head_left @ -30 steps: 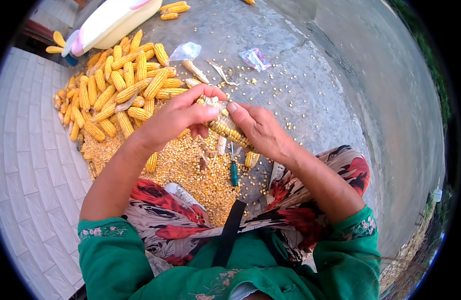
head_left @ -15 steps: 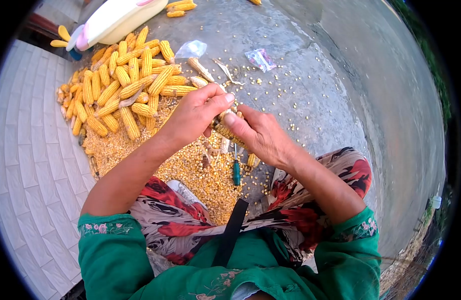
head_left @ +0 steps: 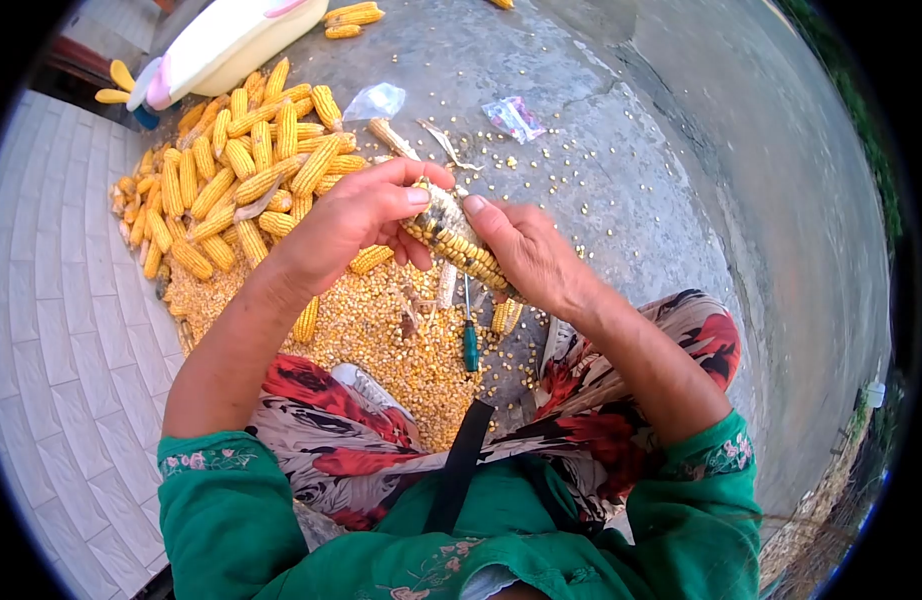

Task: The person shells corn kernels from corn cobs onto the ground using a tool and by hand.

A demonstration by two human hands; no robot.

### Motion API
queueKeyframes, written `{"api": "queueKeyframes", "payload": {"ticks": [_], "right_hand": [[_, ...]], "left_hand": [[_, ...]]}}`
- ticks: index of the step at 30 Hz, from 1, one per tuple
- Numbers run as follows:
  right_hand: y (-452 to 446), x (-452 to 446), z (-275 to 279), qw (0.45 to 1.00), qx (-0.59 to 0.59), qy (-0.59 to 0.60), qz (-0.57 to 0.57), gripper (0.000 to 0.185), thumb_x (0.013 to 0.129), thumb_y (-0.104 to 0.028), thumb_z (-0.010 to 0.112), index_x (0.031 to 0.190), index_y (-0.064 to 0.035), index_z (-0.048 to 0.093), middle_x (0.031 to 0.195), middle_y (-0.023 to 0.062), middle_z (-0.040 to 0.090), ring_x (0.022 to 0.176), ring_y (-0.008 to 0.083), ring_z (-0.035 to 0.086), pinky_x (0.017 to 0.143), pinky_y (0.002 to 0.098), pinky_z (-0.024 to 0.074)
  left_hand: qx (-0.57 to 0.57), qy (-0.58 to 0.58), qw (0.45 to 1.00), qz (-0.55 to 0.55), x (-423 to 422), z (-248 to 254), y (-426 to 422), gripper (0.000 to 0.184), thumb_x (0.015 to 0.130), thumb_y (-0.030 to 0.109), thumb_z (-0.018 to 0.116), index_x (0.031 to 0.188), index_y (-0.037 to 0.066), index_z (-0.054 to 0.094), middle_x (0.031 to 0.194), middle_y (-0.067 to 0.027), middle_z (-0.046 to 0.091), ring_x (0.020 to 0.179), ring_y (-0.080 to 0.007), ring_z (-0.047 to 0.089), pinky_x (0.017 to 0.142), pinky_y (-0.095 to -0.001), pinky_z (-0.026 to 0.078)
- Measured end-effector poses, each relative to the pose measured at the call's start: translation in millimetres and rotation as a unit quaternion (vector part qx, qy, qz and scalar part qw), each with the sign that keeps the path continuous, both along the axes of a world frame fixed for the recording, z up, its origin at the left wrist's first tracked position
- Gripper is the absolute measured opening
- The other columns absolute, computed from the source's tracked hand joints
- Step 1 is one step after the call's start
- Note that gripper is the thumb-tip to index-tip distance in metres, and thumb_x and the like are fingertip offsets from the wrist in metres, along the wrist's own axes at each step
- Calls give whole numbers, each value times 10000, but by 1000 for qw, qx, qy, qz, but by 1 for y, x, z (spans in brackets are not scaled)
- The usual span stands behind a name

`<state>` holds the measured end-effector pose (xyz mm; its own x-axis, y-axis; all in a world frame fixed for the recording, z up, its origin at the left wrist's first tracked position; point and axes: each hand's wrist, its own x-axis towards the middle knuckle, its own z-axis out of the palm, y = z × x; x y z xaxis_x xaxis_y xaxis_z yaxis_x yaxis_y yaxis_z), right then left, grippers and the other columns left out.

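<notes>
Between my two hands is a corn cob (head_left: 455, 243), partly stripped, with dark discoloured kernels at its upper left end and a pale bare patch along the top. My left hand (head_left: 366, 215) holds that upper end, thumb on the kernels and fingers curled around. Gripping the lower right side is my right hand (head_left: 529, 250), its thumb lying on the bare patch. Below the cob, a screwdriver (head_left: 471, 345) with a green handle lies among loose kernels (head_left: 371, 325). Beside its shaft rests a bare cob (head_left: 447, 285).
A heap of yellow corn cobs (head_left: 241, 165) lies to the left. Behind it stands a pale plastic tub (head_left: 236, 50). Two plastic wrappers, one clear (head_left: 374, 102) and one coloured (head_left: 514, 118), lie on the concrete floor (head_left: 641, 190). Dry husk (head_left: 446, 145) lies nearby.
My left hand has shifted left and opened up somewhat around the cob's end, and more of the cob now shows. My right hand has moved slightly and keeps its hold.
</notes>
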<state>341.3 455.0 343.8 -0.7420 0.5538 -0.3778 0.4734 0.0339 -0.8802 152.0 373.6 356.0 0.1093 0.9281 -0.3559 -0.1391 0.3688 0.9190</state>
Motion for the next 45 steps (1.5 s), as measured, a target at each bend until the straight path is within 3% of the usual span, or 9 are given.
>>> {"api": "queueKeyframes", "payload": {"ticks": [5,10,16,26,32,34,36,39,45], "right_hand": [[-11,-2,-11,996,88,26,18,579,931,-471,340,842,60,554,631,189,531,649,245,579,627,389,445],[-7,0,-14,999,-44,24,11,609,923,-481,347,930,89,562,691,139,560,702,200,542,671,371,433],[2,0,-13,994,-102,45,23,653,916,-496,337,946,119,557,750,108,576,767,172,509,725,339,412],[-8,-1,-17,995,71,10,74,596,929,-469,337,975,81,564,723,147,574,724,211,559,710,371,440],[-4,-2,-10,990,-132,35,38,558,937,-434,351,988,77,566,742,127,597,707,186,569,692,330,470],[-4,-2,-9,976,-199,88,12,516,935,-451,335,886,19,543,568,78,527,435,153,511,415,281,412],[-2,0,-13,979,-188,74,9,510,937,-430,329,906,29,548,601,79,545,457,148,520,445,283,425],[0,1,-11,985,-167,45,9,501,941,-389,316,947,49,558,667,81,580,502,136,540,506,286,451],[-3,3,-6,955,-288,71,25,500,934,-451,325,911,12,514,557,94,521,398,164,499,387,282,401]], "left_hand": [[-2,121,992,30,13,-12,-1,269,897,275,466,1048,65,537,907,-33,552,773,-115,574,542,-244,489],[-50,71,996,14,4,-8,2,370,933,367,382,1058,61,550,843,-27,587,549,-120,548,494,-228,470],[-40,-90,995,28,-8,-4,1,339,911,302,445,1097,44,561,847,-54,615,630,-143,602,539,-237,452],[-84,20,994,64,10,-20,0,225,872,277,523,969,85,591,809,-1,578,608,-93,538,528,-216,447],[-90,0,996,19,-1,-17,2,272,915,324,439,1008,105,570,893,25,566,713,-60,534,507,-230,443],[-11,11,999,45,3,-6,2,336,921,327,409,1094,76,548,923,-3,566,732,-71,543,527,-227,457],[-10,35,999,0,1,1,-1,351,905,291,441,1156,58,519,945,-31,566,733,-78,548,553,-223,475],[12,39,999,-6,1,-2,-2,328,879,264,484,1129,56,528,926,-24,568,707,-75,548,563,-214,478],[-8,32,999,8,7,-10,2,217,865,269,505,945,71,542,814,15,556,679,-56,533,507,-200,451]]}}
